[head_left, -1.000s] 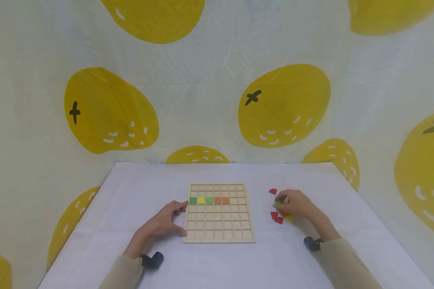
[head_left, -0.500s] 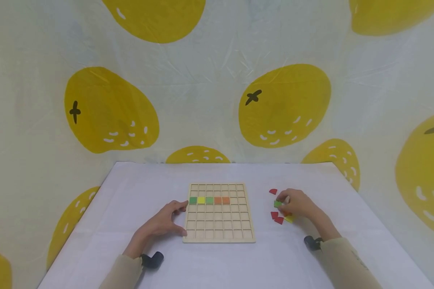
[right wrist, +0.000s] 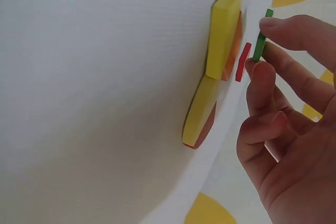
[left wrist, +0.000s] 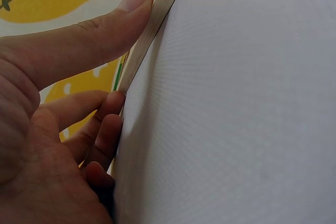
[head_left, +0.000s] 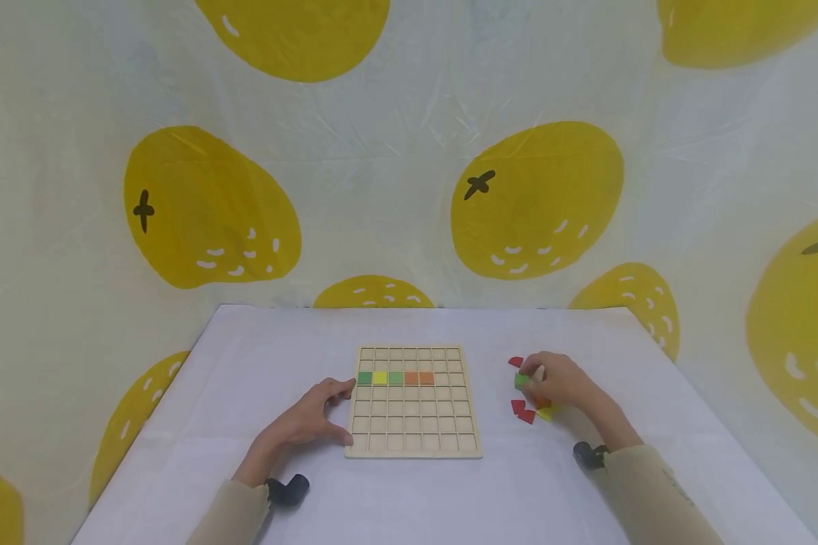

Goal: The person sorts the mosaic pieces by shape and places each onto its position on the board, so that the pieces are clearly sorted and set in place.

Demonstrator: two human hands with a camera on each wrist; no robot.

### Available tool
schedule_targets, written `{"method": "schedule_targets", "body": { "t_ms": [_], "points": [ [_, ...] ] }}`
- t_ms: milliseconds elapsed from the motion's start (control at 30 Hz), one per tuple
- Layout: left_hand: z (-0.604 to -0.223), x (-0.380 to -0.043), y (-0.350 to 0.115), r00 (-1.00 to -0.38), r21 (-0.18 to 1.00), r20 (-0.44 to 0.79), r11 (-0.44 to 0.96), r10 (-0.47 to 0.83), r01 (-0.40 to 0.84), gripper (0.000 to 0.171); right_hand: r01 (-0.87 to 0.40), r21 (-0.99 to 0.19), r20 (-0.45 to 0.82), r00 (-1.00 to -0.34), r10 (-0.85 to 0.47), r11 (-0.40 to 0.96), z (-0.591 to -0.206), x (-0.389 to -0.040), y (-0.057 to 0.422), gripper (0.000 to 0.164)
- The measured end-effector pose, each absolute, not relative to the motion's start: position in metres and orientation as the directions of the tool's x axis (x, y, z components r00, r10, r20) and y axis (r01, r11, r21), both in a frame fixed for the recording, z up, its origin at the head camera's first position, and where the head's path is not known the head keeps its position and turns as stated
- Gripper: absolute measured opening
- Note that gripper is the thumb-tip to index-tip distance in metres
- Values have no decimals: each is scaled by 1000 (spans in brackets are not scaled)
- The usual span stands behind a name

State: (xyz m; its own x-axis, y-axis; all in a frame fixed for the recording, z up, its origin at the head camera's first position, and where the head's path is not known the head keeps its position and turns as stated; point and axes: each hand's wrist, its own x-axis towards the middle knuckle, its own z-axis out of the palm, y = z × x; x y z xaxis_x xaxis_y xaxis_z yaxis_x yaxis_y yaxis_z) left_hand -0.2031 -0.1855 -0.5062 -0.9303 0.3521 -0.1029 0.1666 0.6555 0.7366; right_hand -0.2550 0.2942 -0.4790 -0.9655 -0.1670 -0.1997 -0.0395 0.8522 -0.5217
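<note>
Wooden grid board (head_left: pixel 416 456), qty 1: flat, datum for all entries. 3rd row from far edge, 5 cells from L filled w/ sq. tiles: dk green (head_left: pixel 364 378), yellow (head_left: pixel 379 378), lt green (head_left: pixel 395 378), 2 orange (head_left: pixel 419 378); cell walls presum. stop tiles sliding.

Loose green tile (head_left: pixel 521 381), qty 1: R of board, well apart. Pinched betw. thumb & fingertips of R hand (head_left: pixel 560 381); tip pinch prob. chosen as pc. is small & thin.

L hand (head_left: pixel 307 415): at board's L edge, fingers spread, touching edge, gripping nothing; prob. steadies board.

Red pcs (head_left: pixel 526 416), qty 3 visible: R of board, round loose tile. Yellow pc. (head_left: pixel 544 414) & orange pc. (head_left: pixel 542 402): same side, by R hand, part hidden; likely kept in easy reach of that hand.

Bench (head_left: pixel 279 329): white-covered, under board. Fruit-print sheet (head_left: pixel 375 189): beyond board, prob. plain backdrop use.
</note>
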Motion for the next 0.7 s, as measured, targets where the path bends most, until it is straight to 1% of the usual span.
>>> {"method": "schedule_targets", "body": {
  "t_ms": [400,700],
  "points": [
    [-506,-205,-186,-926,734,-100,656,363,178,105,-59,-541,-179,-967,-183,839,-472,-252,284,36],
    [-507,-205,-186,-931,733,-107,661,349,163,106,-101,-546,-161,-962,-222,831,-472,-257,274,34]
  ]
}}
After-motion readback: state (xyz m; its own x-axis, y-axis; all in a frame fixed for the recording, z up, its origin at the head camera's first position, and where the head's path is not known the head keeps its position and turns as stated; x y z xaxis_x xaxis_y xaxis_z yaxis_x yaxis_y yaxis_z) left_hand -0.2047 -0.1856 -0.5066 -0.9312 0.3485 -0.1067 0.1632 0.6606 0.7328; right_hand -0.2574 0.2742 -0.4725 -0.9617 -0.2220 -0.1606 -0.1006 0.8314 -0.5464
